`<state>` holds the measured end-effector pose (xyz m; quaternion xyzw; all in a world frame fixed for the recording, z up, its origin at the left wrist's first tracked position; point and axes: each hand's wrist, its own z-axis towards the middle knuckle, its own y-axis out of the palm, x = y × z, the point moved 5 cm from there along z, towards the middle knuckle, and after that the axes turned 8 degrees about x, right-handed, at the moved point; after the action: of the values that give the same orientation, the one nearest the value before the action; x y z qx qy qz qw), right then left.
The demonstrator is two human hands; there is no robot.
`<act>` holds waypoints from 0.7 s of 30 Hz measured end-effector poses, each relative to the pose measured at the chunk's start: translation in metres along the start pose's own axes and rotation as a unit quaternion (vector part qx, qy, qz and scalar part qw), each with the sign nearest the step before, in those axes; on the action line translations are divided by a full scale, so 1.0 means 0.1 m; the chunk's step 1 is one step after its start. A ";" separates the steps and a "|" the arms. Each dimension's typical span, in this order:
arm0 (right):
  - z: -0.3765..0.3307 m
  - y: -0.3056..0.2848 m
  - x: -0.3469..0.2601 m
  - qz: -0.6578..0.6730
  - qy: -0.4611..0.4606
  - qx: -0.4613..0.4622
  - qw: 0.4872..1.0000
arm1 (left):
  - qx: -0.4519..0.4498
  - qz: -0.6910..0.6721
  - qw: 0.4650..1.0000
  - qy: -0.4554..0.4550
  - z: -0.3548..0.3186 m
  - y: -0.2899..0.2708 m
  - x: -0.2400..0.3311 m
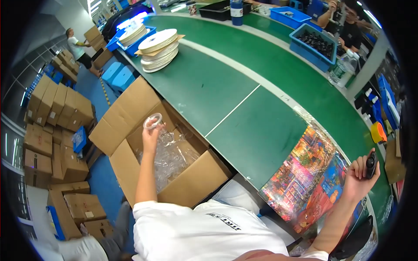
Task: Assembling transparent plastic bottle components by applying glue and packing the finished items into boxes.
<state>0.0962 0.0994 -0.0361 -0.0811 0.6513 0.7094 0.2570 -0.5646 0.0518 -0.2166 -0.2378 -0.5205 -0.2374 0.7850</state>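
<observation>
My left hand (151,132) is raised over an open cardboard box (124,115), its fingers closed on a clear plastic piece with a round rim (153,115). Many similar clear plastic pieces (167,158) lie heaped inside the box, which stands against the bench edge. On the far right, my right hand (358,176) grips a small, rounded black object (371,164) whose exact kind I cannot make out. Below that hand a colourful printed sheet (305,178) covers part of the green bench (244,130).
White reels (159,45) are stacked at the bench's far left. A blue bin of black parts (313,45), clear bottles (344,67) and an orange tape roll (378,132) stand along the far side. Cartons (61,106) are piled leftward. Other people stand at left, lower left and upper right.
</observation>
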 end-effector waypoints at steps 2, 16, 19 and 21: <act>0.00 0.10 -0.12 0.012 -0.019 -0.018 1.000 | -0.151 -0.257 0.950 -0.088 -0.17 0.57 0.93; -0.77 0.62 -0.98 -0.364 -0.582 0.104 0.720 | -0.613 -0.309 0.717 0.120 -2.20 3.67 2.94; -0.32 0.39 -0.59 -0.568 -0.262 0.067 0.777 | -0.600 -0.308 0.732 0.093 -2.28 3.74 2.90; -0.33 0.43 -0.50 -0.585 -0.299 0.046 0.753 | -0.589 -0.305 0.743 0.088 -2.31 3.72 2.80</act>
<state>0.1111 0.0542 0.0197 -0.2182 0.3989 0.3775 0.8067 -0.0744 0.1620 -0.0825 -0.4596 -0.2502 -0.7433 0.4168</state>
